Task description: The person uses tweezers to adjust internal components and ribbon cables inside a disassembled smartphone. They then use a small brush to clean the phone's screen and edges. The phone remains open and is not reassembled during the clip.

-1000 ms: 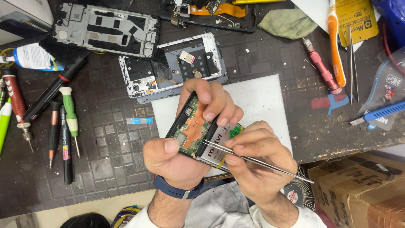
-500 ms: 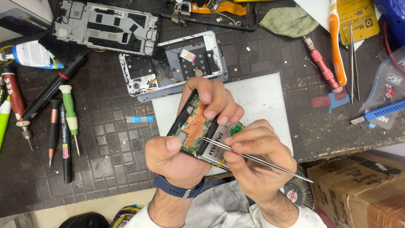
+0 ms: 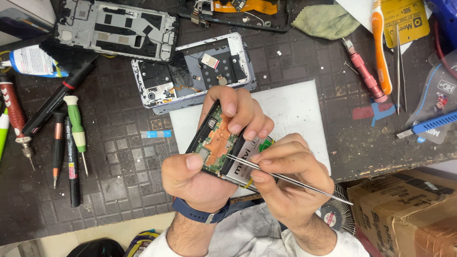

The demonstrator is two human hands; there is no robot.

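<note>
Two hands are busy here, and both are mine. My left hand (image 3: 200,178) is wrapped around an opened phone (image 3: 221,147) with its back off, so I can see the green board and an orange patch inside it. My thumb sits on the near edge and my other fingers (image 3: 238,114) curl tight over the far edge, so the phone is held firm and tipped up above the white mat (image 3: 295,109). My right hand (image 3: 285,176) pinches thin metal tweezers (image 3: 285,178) between thumb and fingers, closed snug on them. The tip of the tweezers rests on the inside of the phone, just beside the silver battery, and the long end sticks out to the right past my hand. I cannot tell if the tip holds anything. The phone is in the middle, over the near edge of the mat and close to my body. Just past my fingers lies a grey phone frame (image 3: 195,71), and a dark frame (image 3: 114,28) lies beyond it. A few screwdrivers (image 3: 76,133) lie off to the left on the dark work mat (image 3: 124,171). A pink screwdriver (image 3: 364,71) lies to the right.
</note>
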